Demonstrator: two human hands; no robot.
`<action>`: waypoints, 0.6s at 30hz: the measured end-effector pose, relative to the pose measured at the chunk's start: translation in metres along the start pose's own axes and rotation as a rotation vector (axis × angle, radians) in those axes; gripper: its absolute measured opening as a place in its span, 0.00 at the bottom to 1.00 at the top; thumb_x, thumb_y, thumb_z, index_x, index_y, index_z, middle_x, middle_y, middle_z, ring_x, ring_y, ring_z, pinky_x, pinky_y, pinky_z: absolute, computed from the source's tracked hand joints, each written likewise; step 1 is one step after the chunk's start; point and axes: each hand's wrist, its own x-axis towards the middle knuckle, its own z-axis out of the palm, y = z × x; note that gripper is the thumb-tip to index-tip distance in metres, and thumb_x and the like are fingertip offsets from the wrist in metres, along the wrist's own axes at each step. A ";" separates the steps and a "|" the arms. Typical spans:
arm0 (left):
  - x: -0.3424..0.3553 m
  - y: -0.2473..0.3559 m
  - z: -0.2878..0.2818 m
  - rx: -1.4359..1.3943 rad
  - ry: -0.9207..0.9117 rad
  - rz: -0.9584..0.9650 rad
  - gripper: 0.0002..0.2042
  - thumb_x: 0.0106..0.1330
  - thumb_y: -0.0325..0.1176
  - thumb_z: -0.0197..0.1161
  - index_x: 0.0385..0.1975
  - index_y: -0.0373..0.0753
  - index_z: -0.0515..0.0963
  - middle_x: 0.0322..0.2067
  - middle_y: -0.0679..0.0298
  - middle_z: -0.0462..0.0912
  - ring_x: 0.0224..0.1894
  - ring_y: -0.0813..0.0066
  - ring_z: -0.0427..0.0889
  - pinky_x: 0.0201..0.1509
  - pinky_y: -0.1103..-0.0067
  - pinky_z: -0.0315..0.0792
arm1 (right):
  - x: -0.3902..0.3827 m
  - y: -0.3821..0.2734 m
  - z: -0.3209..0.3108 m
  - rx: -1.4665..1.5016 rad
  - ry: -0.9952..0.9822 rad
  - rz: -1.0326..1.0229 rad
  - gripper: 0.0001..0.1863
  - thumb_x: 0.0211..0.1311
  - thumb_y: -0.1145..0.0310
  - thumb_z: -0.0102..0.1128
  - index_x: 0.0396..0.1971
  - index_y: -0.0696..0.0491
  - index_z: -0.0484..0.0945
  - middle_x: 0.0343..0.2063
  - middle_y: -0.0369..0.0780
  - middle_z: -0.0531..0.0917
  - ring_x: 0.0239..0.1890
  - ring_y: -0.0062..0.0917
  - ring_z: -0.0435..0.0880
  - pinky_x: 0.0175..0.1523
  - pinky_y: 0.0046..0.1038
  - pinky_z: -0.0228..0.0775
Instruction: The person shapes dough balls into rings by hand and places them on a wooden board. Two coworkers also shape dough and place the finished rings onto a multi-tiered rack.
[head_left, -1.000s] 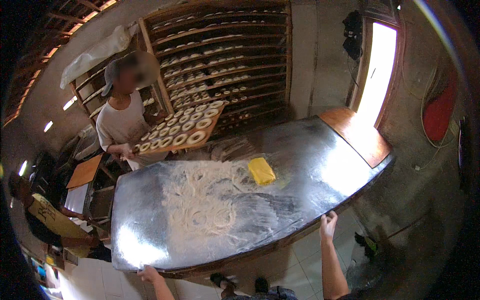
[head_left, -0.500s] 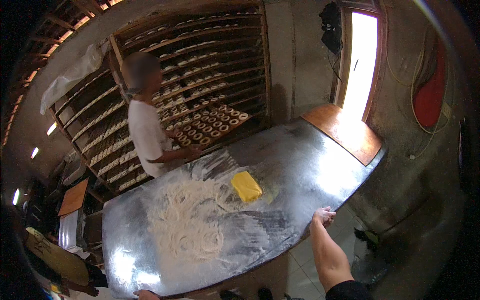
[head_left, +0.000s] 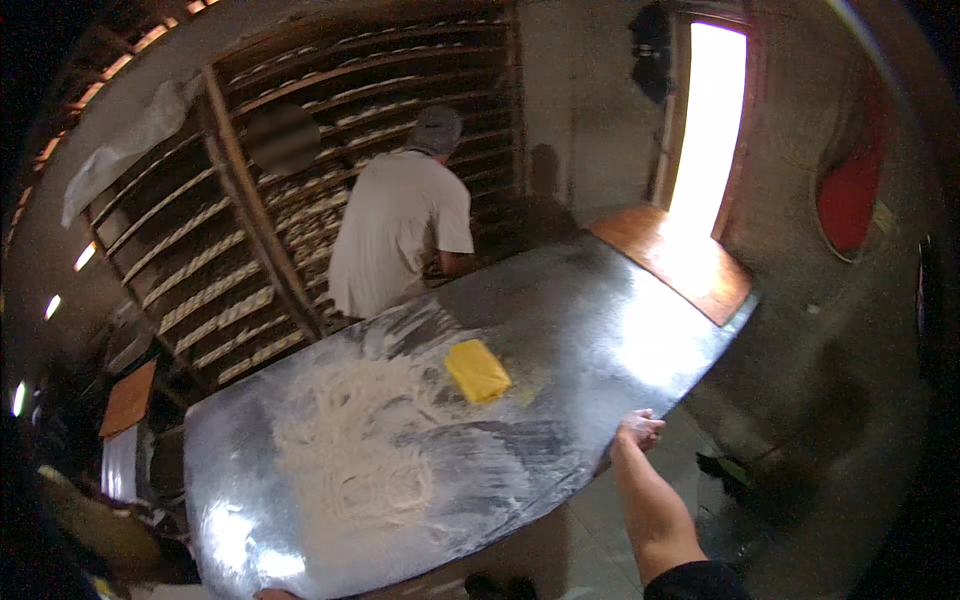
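My right hand (head_left: 640, 428), dusted with flour, is closed over the near right edge of a metal-topped table (head_left: 560, 330). Only a sliver of my left hand (head_left: 275, 594) shows at the near left corner of that table, and its fingers are hidden. Between the hands, loose flour (head_left: 375, 430) spreads over the left half of the top, with smeared streaks toward the middle. A yellow packet-like block (head_left: 477, 371) lies just beyond the streaks, touched by neither hand.
Across the table a co-worker in a pale shirt (head_left: 400, 225) bends toward a wooden rack (head_left: 255, 230) holding rows of pale dough pieces. A brown board (head_left: 675, 260) lies on the table's far right end, by a bright doorway (head_left: 708, 130). Another board (head_left: 128, 398) stands left.
The co-worker has moved right and turned toward the rack, and the tray of dough rings is now hidden. My view has shifted slightly; my right hand stays at the table edge.
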 end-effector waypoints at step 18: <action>-0.057 0.162 0.089 -0.140 -0.286 0.443 0.19 0.69 0.41 0.51 0.53 0.33 0.68 0.47 0.50 0.71 0.45 0.58 0.74 0.45 0.61 0.71 | -0.020 -0.016 -0.024 0.077 0.065 0.108 0.25 0.60 0.56 0.53 0.50 0.57 0.64 0.42 0.53 0.75 0.45 0.48 0.77 0.47 0.48 0.69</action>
